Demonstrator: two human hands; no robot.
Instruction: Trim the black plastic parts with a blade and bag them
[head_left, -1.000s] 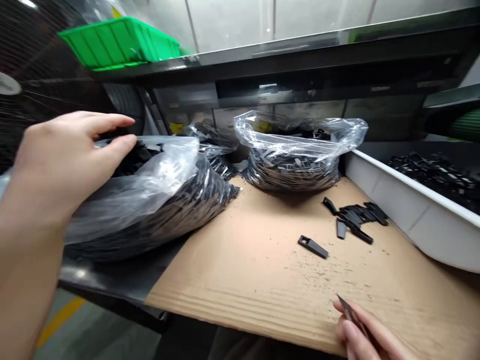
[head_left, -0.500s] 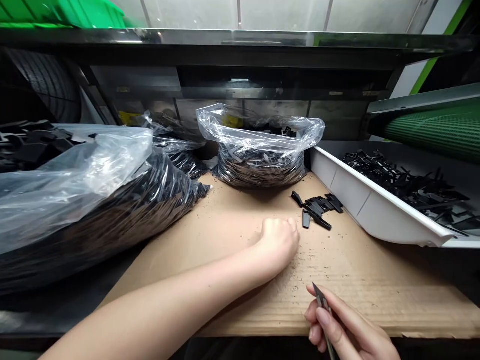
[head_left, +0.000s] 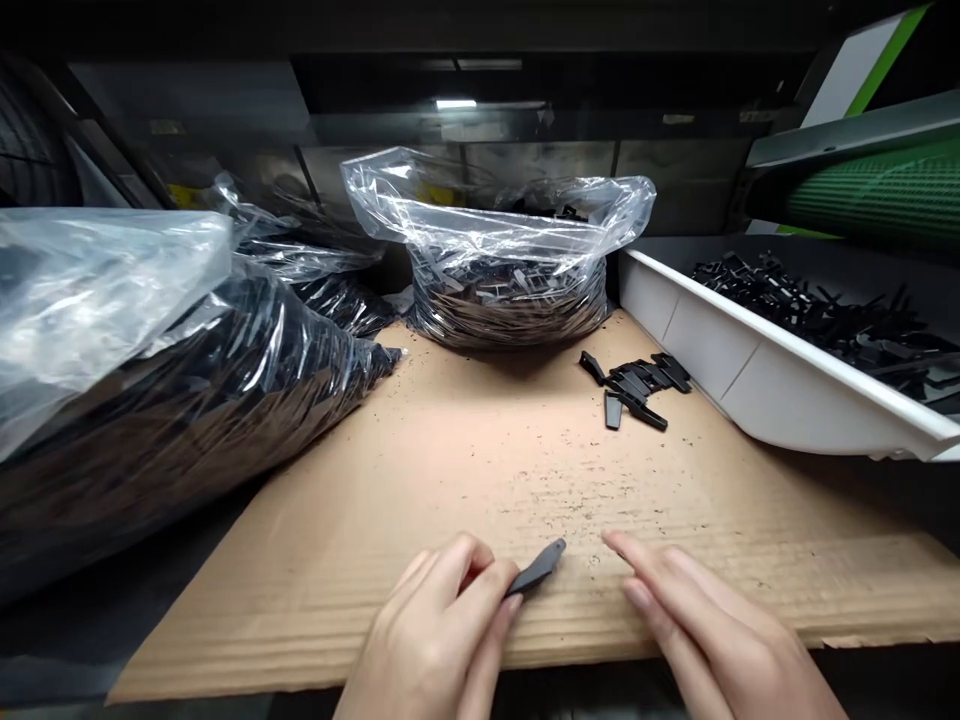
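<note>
My left hand (head_left: 442, 630) is closed, pinching a small black plastic part (head_left: 538, 568) between thumb and fingers above the front of the cardboard sheet (head_left: 420, 480). The part's narrow end, with a tiny hole, points right. Across a short gap is my right hand (head_left: 720, 620), closed with its index finger stretched forward. It holds a slim pointed trimming knife, now almost wholly hidden by the fingers. A small pile of similar black parts (head_left: 634, 385) lies further back, beside the white tray. Black shavings dot the cardboard between pile and hands.
On the left bulges a large clear plastic bag (head_left: 180, 350) of black parts. An open bag (head_left: 510, 290) full of them stands at the back. To the right, the white tray (head_left: 757, 370) holds many black parts under a green ribbed conveyor belt (head_left: 877, 200).
My left hand has drawn back from near the pile toward the front edge, and a black part now shows in it. My right hand has turned, hiding the knife. The view has tilted down.
</note>
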